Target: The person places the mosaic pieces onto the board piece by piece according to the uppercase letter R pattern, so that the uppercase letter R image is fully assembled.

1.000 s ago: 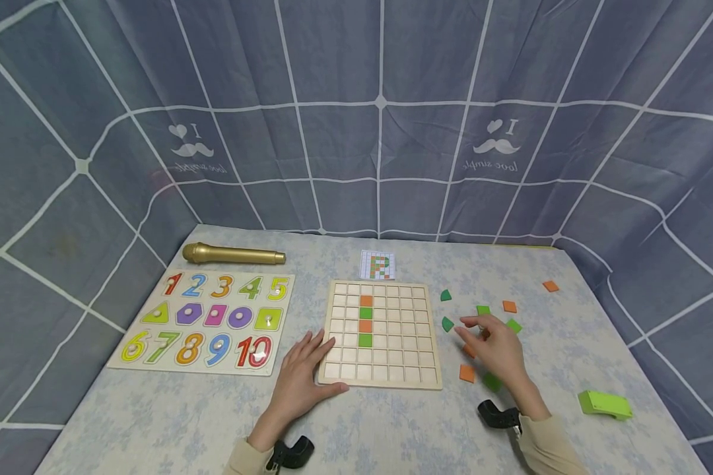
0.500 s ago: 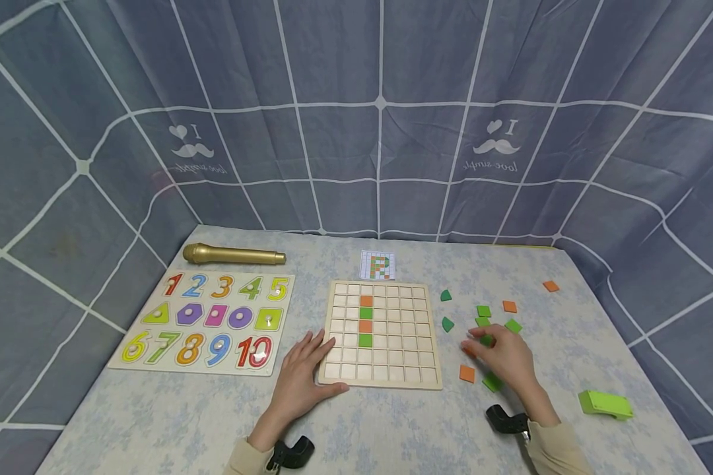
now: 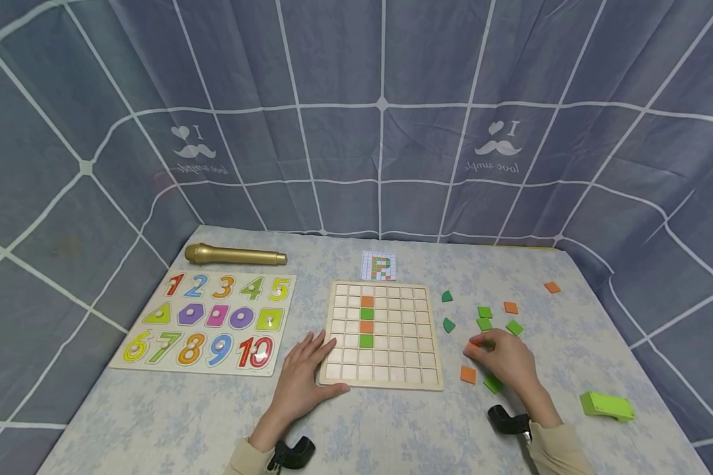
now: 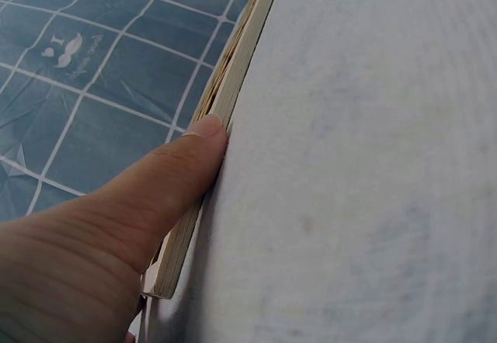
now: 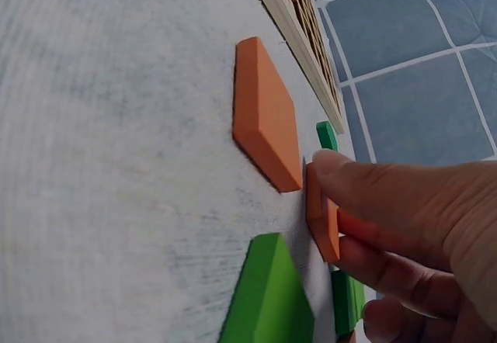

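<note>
The wooden grid board point(image 3: 398, 376) lies mid-table; one of its columns holds two orange and two green square tiles, alternating. At its front left corner rests my left hand point(image 3: 302, 379), fingers spread over the left rim. In the left wrist view the left thumb point(image 4: 175, 161) presses along the board's front edge point(image 4: 241, 56). To the right of the board, my right hand point(image 3: 505, 359) pinches an orange square tile point(image 5: 320, 211) between thumb and fingers, close over the table. Nearby lie another orange tile point(image 5: 264, 118) and a green tile point(image 5: 268, 296).
A pattern card point(image 3: 378, 266) lies behind the board. Two dark green rounded pieces point(image 3: 448, 325) and several loose tiles point(image 3: 514, 327) are scattered on the right. A number puzzle point(image 3: 202, 320) and a gold microphone point(image 3: 236, 254) sit left; a lime green block point(image 3: 607, 406) lies far right.
My right hand has moved slightly right and toward me, and its fingers have come together on an orange tile. The left hand stays at the board's corner.
</note>
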A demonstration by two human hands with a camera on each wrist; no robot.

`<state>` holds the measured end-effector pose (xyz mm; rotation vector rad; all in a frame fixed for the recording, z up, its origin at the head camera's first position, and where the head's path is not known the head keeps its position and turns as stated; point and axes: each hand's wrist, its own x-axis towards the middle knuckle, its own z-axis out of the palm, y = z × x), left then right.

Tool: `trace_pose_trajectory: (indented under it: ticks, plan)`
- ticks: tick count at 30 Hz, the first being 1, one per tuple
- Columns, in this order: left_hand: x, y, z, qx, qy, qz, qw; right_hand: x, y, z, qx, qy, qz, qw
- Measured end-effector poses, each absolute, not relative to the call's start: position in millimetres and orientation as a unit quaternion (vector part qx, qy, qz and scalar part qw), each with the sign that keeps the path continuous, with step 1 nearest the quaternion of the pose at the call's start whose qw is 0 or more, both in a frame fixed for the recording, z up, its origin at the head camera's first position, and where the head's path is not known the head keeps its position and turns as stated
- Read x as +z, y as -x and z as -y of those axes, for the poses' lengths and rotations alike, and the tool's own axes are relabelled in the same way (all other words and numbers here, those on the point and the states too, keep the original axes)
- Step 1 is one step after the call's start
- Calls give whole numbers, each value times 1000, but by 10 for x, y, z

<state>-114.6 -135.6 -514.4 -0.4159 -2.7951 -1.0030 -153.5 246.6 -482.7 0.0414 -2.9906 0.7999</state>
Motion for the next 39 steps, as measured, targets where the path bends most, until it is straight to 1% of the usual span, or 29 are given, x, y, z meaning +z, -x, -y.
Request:
trace_pose_trajectory:
  ticks: [4, 10, 17, 22, 24, 26, 33, 39]
  plan:
    - [-5139, 1145, 1355, -334, 137, 930, 72, -4825, 1556, -2445, 251, -6, 968, 13]
    - [-5136, 1138, 1351, -337, 135, 929, 66, -4849, 1546, -2406, 248, -12, 968, 18]
    - [-5146, 1140, 1350, -337, 133, 930, 62, -4825, 1484, -2267, 283, -40, 956, 65]
    - [-5149, 1144, 1356, -334, 137, 930, 67, -4784, 1511, -2005, 331, -75, 936, 97]
    - [-5151, 1147, 1360, -334, 138, 930, 70, -4766, 1533, -1862, 346, -96, 928, 101]
    - [-5152, 1149, 1365, -335, 138, 929, 71, -4752, 1551, -1710, 363, -113, 920, 93]
    - [-5165, 1154, 1366, -331, 135, 932, 64, -4773, 1606, -1228, 394, -181, 901, 29]
    - [-5161, 1151, 1369, -331, 132, 933, 60, -4837, 1645, -976, 397, -214, 892, 2]
